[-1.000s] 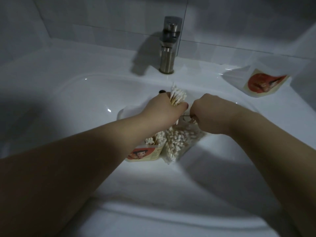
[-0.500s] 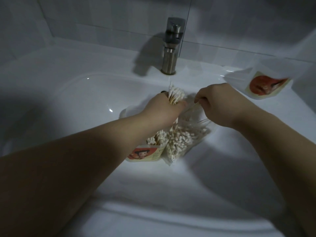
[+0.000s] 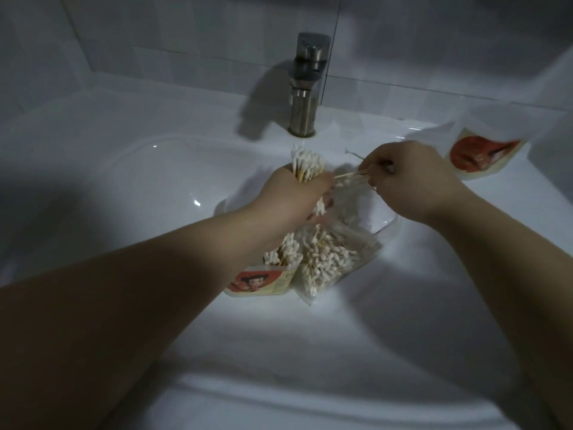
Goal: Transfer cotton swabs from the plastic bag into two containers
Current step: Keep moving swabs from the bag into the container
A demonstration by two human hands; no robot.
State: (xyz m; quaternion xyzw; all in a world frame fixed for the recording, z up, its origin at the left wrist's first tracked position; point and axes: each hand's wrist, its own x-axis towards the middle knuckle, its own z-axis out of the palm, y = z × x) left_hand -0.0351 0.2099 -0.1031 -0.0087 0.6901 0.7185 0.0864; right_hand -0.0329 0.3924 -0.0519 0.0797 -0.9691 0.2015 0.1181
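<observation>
Dim shot, white sink [image 3: 124, 187], both bare forearms reach in. Left hand [image 3: 294, 200] is curled tight round a thick bunch of cotton swabs [image 3: 305, 162]: white fluffy tips fan out above the fist, tan wooden sticks show at the knuckles, and more tips poke out under the hand. Right hand [image 3: 415, 181] has its fingers bent and pinches a few loose swabs [image 3: 350, 179] by one end; these lie sideways and reach across to the left hand's knuckles. Clear plastic bag [image 3: 362, 234] lies crumpled in the basin below both hands, its lower part packed with white-tipped swabs, its upper part mostly slack. First container [image 3: 263, 280], with a red-orange cartoon label, sits in the basin touching the bag's left side, under the left wrist, with swabs standing in it tips up. Second container [image 3: 483, 152], same label, stands on the sink ledge at the right, well apart; contents can't be made out. Steel faucet [image 3: 305, 88] is behind the hands.
</observation>
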